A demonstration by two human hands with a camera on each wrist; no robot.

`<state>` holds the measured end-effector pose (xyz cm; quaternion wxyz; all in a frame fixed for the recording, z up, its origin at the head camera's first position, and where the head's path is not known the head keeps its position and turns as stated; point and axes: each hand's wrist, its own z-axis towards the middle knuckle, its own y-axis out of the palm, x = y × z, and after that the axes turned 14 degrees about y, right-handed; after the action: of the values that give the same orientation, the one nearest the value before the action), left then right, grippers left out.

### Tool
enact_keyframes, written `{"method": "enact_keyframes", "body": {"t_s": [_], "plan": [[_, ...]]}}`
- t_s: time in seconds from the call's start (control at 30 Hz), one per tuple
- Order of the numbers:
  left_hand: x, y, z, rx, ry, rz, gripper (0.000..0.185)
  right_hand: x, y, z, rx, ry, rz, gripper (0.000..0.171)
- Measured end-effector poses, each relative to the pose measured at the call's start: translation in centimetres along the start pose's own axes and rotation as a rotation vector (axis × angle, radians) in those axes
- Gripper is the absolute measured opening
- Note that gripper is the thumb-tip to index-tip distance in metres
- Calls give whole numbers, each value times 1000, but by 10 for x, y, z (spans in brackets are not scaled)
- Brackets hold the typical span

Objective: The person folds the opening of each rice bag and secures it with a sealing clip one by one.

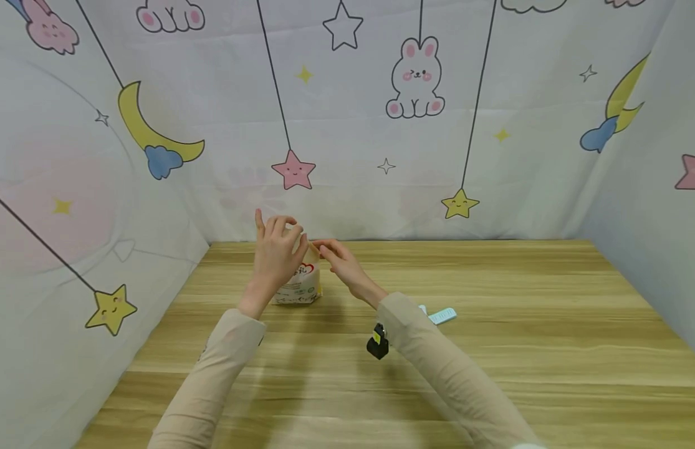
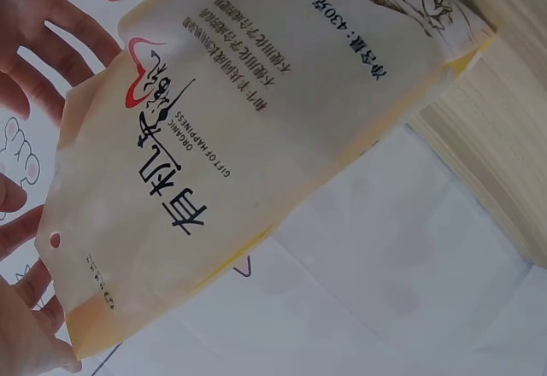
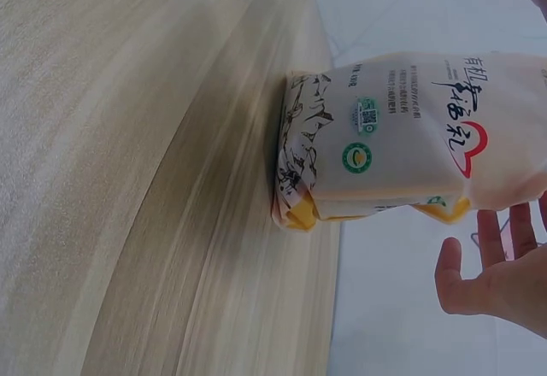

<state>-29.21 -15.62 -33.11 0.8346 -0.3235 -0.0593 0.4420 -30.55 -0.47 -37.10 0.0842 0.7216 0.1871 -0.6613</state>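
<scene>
Standing upright on its base near the far edge of the wooden table [image 1: 493, 349], the pouch [image 1: 299, 284] is steadied at its top by the left hand [image 1: 275, 252], fingers loosely spread alongside, while the right hand [image 1: 338, 259] pinches the top corner.

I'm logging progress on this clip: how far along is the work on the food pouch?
Done: the pouch stands upright on the wooden table near the backdrop. In hand: both hands are at its top edge, the left hand with fingers spread, the right hand at the corner. Left: whether the top is open cannot be told. The pale blue strip lies untouched.
</scene>
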Motion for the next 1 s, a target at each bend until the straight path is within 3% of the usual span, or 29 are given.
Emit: {"method": "enact_keyframes", "body": {"t_s": [0.43,1.0], "plan": [[1,-5,-1,-114,-3,75,17,2,6,-1,43,9,14,35],[-1,-8,-7,-97,47,119,20,2,11,-1,54,-16,-5,37]]}}
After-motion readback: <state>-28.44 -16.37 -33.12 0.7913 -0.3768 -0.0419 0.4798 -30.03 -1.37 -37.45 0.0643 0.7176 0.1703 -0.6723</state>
